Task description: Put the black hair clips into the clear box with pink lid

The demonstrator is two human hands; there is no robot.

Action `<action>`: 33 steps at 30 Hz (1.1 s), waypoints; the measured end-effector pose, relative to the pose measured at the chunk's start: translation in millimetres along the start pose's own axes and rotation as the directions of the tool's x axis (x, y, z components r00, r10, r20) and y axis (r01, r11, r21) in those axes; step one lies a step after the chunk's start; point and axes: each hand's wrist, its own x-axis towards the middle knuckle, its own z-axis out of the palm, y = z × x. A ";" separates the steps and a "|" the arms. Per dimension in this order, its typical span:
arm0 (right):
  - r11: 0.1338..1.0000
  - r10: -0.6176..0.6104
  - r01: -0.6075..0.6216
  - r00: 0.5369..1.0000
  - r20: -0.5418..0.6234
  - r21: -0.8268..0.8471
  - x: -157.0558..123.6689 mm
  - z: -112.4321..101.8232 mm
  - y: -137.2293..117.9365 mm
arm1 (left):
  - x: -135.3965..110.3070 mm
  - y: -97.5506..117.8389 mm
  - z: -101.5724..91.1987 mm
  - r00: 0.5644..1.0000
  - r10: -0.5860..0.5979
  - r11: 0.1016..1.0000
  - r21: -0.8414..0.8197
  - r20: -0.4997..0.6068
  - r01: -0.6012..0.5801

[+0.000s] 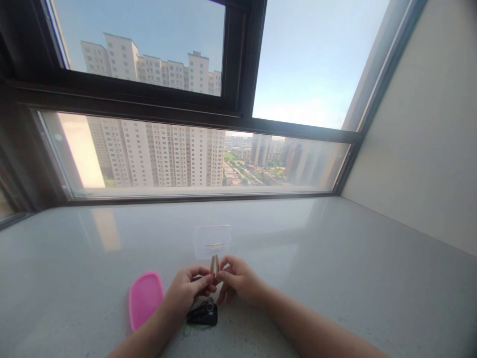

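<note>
My left hand (188,291) and my right hand (238,281) meet over the grey stone sill, both pinching a small beige tapered piece (214,264) that stands upright between the fingertips. Just below the hands a small black object with a round metal end (203,313) lies on the sill. A clear plastic box (212,241) with something thin inside sits just beyond the fingers. A pink lid (146,299) lies flat to the left of my left wrist.
The grey sill (335,258) runs wide to both sides and ends at a dark-framed window (201,196) looking onto tall buildings. A beige wall (428,149) closes off the right side.
</note>
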 end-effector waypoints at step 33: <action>0.992 -0.037 0.028 0.997 0.068 0.123 2.1 -6.0 -2.0 | 13.8 -16.3 -9.7 0.992 0.120 0.977 -0.185 0.044 -0.110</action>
